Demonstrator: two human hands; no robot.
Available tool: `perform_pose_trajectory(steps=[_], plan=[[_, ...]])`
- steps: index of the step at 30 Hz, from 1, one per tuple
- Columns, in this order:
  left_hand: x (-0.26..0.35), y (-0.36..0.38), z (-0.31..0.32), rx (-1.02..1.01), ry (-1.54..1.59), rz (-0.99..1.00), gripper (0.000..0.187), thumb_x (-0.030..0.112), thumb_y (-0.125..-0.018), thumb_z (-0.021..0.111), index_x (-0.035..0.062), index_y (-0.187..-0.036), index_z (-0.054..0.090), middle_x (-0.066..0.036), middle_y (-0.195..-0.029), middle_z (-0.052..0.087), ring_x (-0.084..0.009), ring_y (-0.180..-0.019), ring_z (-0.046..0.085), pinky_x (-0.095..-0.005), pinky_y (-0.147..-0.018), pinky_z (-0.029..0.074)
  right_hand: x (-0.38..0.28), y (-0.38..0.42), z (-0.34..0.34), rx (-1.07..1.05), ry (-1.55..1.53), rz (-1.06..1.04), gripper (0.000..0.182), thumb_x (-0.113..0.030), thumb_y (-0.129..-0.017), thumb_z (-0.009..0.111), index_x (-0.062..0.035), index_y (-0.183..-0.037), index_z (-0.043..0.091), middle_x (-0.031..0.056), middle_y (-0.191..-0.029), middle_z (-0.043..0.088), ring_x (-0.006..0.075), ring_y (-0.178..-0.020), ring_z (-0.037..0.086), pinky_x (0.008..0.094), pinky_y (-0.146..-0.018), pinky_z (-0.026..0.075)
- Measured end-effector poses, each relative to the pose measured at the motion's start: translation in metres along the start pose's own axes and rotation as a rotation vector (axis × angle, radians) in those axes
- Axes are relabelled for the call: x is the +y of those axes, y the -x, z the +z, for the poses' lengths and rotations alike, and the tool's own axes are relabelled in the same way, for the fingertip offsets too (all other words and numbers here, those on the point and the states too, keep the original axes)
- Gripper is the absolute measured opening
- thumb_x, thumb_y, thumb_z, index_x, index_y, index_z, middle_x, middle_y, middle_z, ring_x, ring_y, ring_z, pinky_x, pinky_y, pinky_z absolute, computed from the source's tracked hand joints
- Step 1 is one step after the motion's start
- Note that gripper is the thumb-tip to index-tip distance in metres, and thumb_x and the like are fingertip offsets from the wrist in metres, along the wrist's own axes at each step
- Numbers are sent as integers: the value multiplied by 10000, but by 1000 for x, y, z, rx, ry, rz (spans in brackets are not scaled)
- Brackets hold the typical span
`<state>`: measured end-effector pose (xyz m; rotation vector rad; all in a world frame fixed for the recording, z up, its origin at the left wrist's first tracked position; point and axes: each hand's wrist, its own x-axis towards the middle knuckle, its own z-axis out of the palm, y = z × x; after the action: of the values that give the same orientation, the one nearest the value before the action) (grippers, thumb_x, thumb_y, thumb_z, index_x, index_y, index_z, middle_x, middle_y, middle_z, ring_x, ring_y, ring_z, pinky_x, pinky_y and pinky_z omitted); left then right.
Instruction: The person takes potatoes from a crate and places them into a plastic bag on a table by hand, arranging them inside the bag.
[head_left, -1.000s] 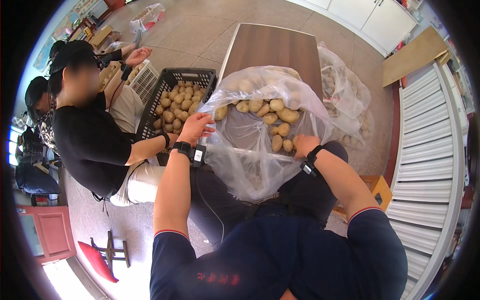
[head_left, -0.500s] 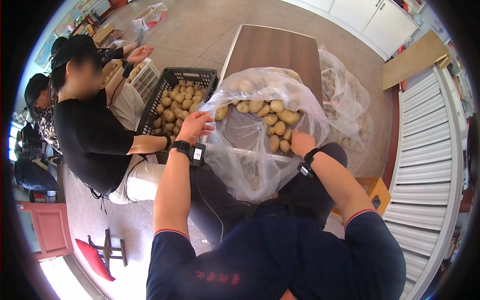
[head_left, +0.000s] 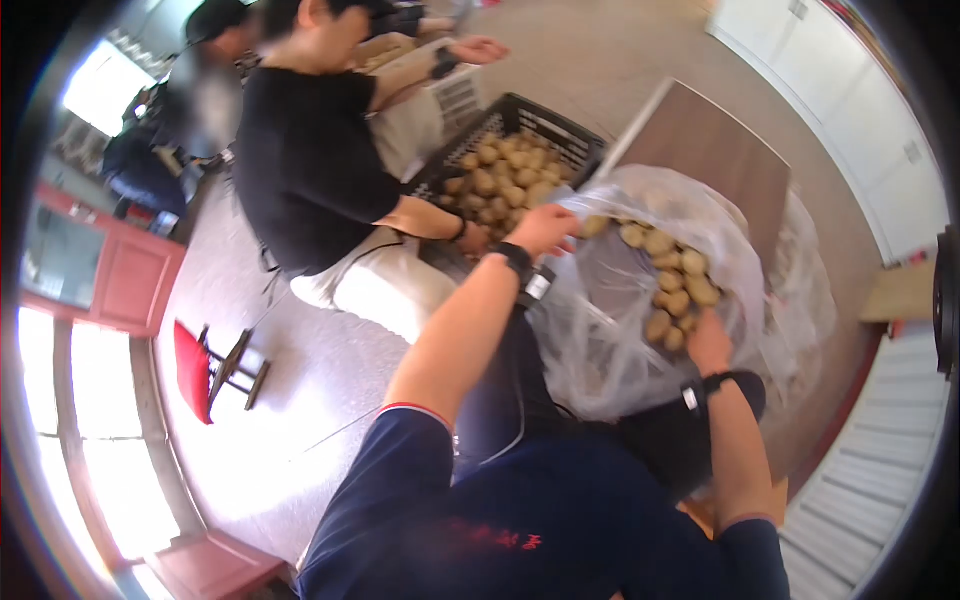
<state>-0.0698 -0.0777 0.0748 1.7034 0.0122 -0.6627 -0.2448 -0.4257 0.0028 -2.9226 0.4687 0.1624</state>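
Note:
A clear plastic bag (head_left: 590, 350) lies with its wide mouth towards me, partly on the brown tabletop. Several potatoes (head_left: 675, 275) show inside it, mostly along the far and right sides. At the bag's left rim, my left hand (head_left: 545, 232) is closed on the thin plastic, near the black crate. My right hand (head_left: 710, 342) reaches into the bag's right side, close against the nearest potatoes. Its fingers are blurred and partly hidden, so I cannot see whether they grip one.
A black crate (head_left: 585, 148) full of potatoes stands left of the brown table (head_left: 700, 130). Beside it sits a person (head_left: 310, 160) in a black shirt, one hand by the crate. Another plastic bag (head_left: 805, 290) lies right of the table. A red-seated stool (head_left: 195, 372) is at left.
My view has swung left, so the table, bag and crate appear farther right and tilted. My left hand stays at the bag's rim, and my right hand stays by the potatoes.

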Motion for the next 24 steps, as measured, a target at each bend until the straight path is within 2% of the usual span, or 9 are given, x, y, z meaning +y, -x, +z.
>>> perform_pose_trajectory(steps=[1, 5, 7, 8, 10, 11, 13, 19, 24], plan=[[1, -2, 2, 7, 10, -3, 287, 231, -888, 581, 23, -1083, 607, -65, -948, 648, -176, -724, 662, -299, -613, 530, -14, 5, -20, -33, -28, 65, 330, -117, -828, 579, -86, -1144, 487, 174, -1157, 573, 403, -1045, 584, 524, -817, 490], [4, -3, 13, -13, -14, 5, 278, 242, -890, 582, 21, -1057, 609, -65, -936, 648, -180, -693, 660, -296, -591, 530, -17, 1, -23, 107, -180, -44, 432, -70, -790, 626, -88, -1201, 496, 177, -1148, 572, 422, -1039, 569, 509, -821, 476], [2, -8, 19, -47, -9, 0, 288, 254, -890, 591, 21, -1058, 607, -67, -934, 646, -182, -698, 662, -296, -585, 530, -25, -3, -21, 243, -440, -312, 440, -69, -784, 654, -85, -1203, 519, 178, -1084, 596, 391, -970, 597, 476, -796, 477], [0, -10, 22, -70, 0, -7, 298, 265, -890, 600, 21, -1059, 606, -69, -932, 644, -185, -704, 664, -296, -579, 529, -28, -3, -20, 242, -440, -304, 440, -69, -784, 654, -85, -1203, 519, 178, -1084, 596, 391, -970, 597, 476, -796, 477], [5, -4, 31, -107, -1, -4, 313, 283, -891, 607, 22, -1065, 603, -73, -945, 640, -189, -703, 664, -297, -578, 529, -63, 2, -37, 69, -751, -245, 415, -35, -798, 646, -57, -1197, 533, 149, -1014, 615, 297, -883, 622, 402, -753, 494], [7, -1, 36, -140, 2, 1, 329, 300, -893, 614, 23, -1070, 601, -76, -959, 636, -193, -702, 663, -299, -577, 529, -76, 3, -39, 72, -752, -245, 415, -35, -798, 646, -57, -1197, 533, 149, -1014, 615, 297, -883, 622, 402, -753, 494], [5, -2, 47, -152, -15, -8, 351, 320, -895, 619, 24, -1083, 594, -82, -980, 633, -199, -715, 664, -303, -583, 532, -98, 2, -42, -269, -1130, -43, 366, 2, -824, 615, -19, -1179, 530, 105, -995, 611, 190, -843, 611, 309, -705, 492], [3, 8, 61, -280, 33, -99, 405, 366, -906, 621, 32, -1130, 572, -94, -1027, 625, -223, -783, 669, -319, -626, 541, -142, -5, -35, -262, -1353, -192, 382, 23, -852, 588, -33, -1227, 537, 68, -1039, 606, 142, -832, 600, 265, -727, 496], [9, 11, 53, -449, 159, -105, 392, 366, -916, 614, 39, -1129, 575, -91, -1002, 626, -221, -796, 665, -334, -655, 549, -156, -14, -41, -198, -1273, -246, 323, -56, -873, 638, -13, -1184, 563, 65, -1006, 641, 136, -851, 615, 266, -730, 498]])
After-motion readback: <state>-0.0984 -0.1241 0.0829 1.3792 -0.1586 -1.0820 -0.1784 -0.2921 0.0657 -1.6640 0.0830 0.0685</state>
